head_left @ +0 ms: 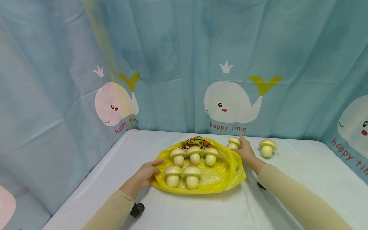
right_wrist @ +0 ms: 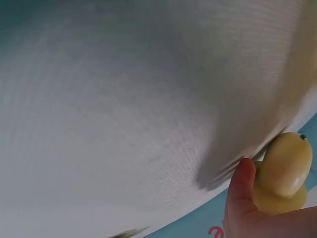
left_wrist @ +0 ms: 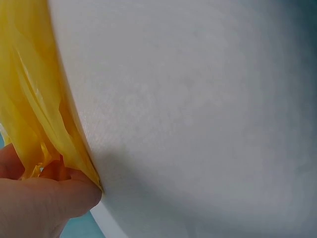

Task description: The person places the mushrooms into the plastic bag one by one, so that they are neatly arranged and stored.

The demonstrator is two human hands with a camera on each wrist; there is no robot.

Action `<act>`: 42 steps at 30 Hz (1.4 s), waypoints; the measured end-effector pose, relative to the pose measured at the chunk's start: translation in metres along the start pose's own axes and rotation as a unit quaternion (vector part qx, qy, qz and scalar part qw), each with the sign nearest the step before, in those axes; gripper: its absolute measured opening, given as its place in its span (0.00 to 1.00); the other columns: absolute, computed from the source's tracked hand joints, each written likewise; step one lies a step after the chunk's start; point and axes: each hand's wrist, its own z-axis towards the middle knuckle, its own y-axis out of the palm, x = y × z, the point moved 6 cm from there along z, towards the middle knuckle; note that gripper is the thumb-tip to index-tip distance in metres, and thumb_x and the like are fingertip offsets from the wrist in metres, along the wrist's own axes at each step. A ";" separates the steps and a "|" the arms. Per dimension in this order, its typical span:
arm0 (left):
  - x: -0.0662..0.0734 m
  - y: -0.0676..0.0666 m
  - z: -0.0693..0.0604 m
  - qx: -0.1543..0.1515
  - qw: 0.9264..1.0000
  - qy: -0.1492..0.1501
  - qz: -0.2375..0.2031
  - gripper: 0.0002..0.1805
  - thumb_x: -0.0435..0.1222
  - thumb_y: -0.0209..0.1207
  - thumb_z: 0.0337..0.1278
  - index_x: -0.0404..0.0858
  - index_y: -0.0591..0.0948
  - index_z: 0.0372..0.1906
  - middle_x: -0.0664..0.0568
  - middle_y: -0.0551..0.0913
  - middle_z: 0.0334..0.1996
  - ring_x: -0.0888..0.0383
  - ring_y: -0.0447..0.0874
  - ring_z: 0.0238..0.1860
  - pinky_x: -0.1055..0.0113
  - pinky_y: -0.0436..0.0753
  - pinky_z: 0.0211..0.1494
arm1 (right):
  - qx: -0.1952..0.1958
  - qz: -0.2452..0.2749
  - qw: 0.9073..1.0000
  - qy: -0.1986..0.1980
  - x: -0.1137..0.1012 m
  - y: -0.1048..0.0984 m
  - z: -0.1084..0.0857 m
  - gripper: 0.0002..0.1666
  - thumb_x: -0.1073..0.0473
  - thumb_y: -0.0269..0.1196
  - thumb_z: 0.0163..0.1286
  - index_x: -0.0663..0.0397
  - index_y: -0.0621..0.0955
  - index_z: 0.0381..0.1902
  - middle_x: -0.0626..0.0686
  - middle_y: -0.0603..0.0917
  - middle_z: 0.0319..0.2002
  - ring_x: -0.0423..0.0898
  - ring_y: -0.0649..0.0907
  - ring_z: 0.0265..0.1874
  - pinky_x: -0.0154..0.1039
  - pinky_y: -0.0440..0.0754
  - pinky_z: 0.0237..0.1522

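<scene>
A yellow plastic bag [head_left: 212, 188] lies spread on the table with several toy mushrooms [head_left: 192, 175] on it, pale with domed caps. At its left edge my left hand [head_left: 148, 172] pinches the plastic; the left wrist view shows thumb and fingers [left_wrist: 81, 196] on the gathered yellow film [left_wrist: 34, 99]. Beyond the bag's right side, my right hand [head_left: 246, 151] grips another toy mushroom [head_left: 234, 142] between thumb and fingers. That mushroom [right_wrist: 287, 166] shows its rounded stem in the right wrist view, partly hidden by the hand [right_wrist: 247, 213].
One more toy mushroom [head_left: 267, 148] stands to the right of my right hand. The table has a white cover [head_left: 302, 179]. Behind it hangs a blue curtain [head_left: 172, 105] printed with whales, close to the table's back edge.
</scene>
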 end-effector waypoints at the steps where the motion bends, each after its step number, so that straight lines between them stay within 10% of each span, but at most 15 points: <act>1: 0.000 0.000 0.000 0.001 1.000 0.001 0.000 0.30 0.17 0.43 0.59 0.27 0.65 0.69 0.28 0.58 0.69 0.37 0.64 0.64 0.49 0.72 0.61 | -0.001 -0.001 1.000 0.002 0.000 0.000 0.000 0.50 0.64 0.60 0.70 0.64 0.41 0.76 0.71 0.47 0.73 0.67 0.49 0.71 0.61 0.48 0.69; 42: 0.001 0.000 -0.001 0.008 1.000 -0.002 -0.002 0.29 0.17 0.43 0.60 0.27 0.67 0.68 0.29 0.58 0.68 0.39 0.65 0.63 0.49 0.72 0.62 | -0.013 -0.020 1.000 0.015 0.001 0.001 0.001 0.48 0.64 0.57 0.65 0.67 0.47 0.75 0.72 0.51 0.72 0.68 0.53 0.70 0.62 0.52 0.68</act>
